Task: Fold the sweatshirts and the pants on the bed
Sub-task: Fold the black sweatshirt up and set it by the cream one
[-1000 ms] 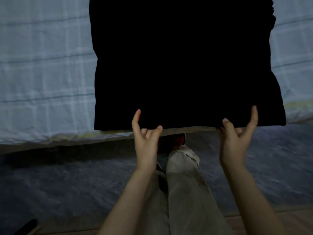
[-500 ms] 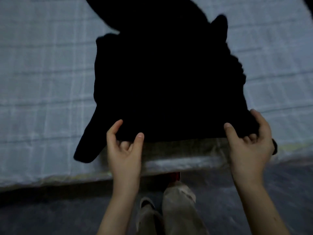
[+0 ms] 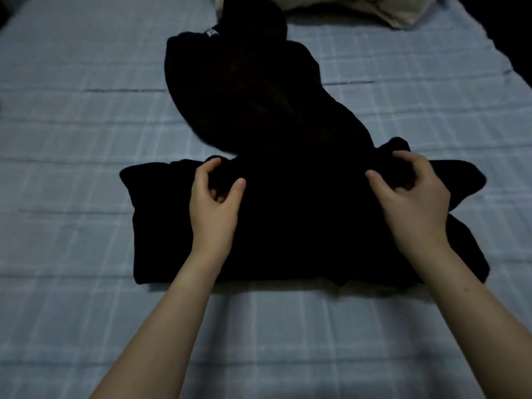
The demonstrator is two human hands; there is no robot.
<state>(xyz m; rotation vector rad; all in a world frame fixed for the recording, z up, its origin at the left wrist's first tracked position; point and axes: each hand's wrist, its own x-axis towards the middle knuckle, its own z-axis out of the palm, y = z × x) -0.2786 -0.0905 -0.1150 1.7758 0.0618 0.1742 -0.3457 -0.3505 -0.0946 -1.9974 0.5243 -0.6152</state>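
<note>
Head cam: L hand (image 3: pixel 214 203) & R hand (image 3: pixel 408 197) grip black garment (image 3: pixel 288 231) on bed (image 3: pixel 72 133).
Fingers of each curled round a bunch of cloth at the band's far edge; hands about equally near it. Garment mid-bed: near part a folded band, long axis L–R, under both wrists. The rest trails away from the fingers toward far-left, white label (image 3: pixel 211 32) at that end. Sweatshirt or pants — can't tell. Prob. next fold must work along that far-pointing axis.
</note>
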